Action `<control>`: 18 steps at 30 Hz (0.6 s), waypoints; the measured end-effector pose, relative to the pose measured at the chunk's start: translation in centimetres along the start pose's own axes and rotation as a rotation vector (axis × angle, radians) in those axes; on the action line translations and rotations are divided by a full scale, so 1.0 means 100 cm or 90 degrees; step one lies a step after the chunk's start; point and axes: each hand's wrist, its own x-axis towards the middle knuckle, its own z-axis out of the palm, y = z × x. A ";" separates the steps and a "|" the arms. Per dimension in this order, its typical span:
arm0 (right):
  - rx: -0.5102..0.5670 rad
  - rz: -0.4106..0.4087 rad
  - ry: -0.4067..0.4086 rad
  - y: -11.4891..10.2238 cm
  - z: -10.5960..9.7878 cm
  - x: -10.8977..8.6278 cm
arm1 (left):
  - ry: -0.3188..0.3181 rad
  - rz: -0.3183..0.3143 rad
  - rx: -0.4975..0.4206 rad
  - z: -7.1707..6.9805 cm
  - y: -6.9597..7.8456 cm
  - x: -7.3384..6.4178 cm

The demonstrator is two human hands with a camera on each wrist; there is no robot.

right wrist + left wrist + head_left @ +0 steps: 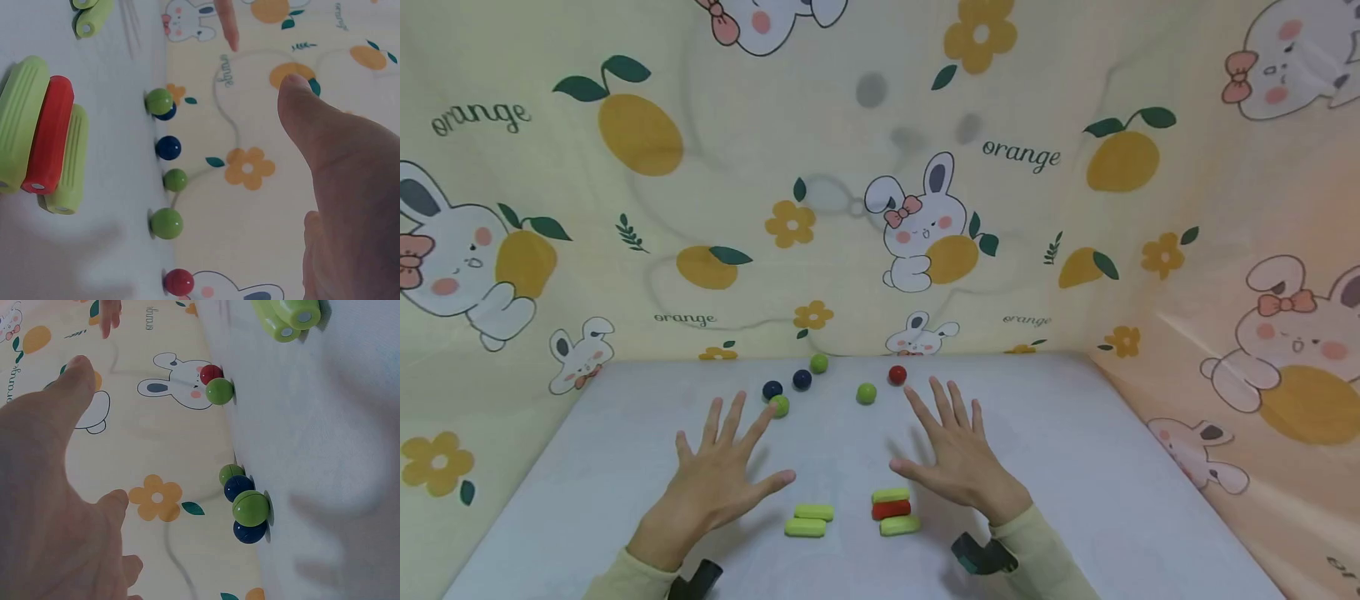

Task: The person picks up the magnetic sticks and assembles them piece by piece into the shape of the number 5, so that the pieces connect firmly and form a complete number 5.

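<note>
My left hand [718,475] hovers palm-down over the white table with its fingers spread, holding nothing. My right hand [958,458] is held the same way on the other side. Between them, two light-green ribbed sticks [805,527] lie side by side, nearer the left hand. By the right hand a red stick [891,509] lies between two more light-green sticks [22,125]. Beyond the left fingertips are two dark-blue balls [802,380] and two green balls [819,363]. Another green ball [867,393] and a red ball [897,375] sit nearer the right fingertips.
The white table [1037,533] ends at a patterned cloth [835,267] with rabbits and oranges, which rises behind it and at the sides. Each wrist carries a dark strapped-on device [983,554] beside a light sleeve [1048,554].
</note>
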 end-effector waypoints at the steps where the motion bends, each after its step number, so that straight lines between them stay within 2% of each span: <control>1: 0.000 0.000 -0.002 0.000 0.000 0.000 | -0.002 0.000 -0.001 0.000 0.000 0.000; 11: -0.006 0.002 -0.006 -0.002 -0.001 0.001 | 0.004 0.002 -0.006 -0.003 0.000 0.000; 18: 0.015 0.003 -0.037 -0.002 0.002 0.001 | -0.002 0.004 -0.018 -0.002 -0.003 0.000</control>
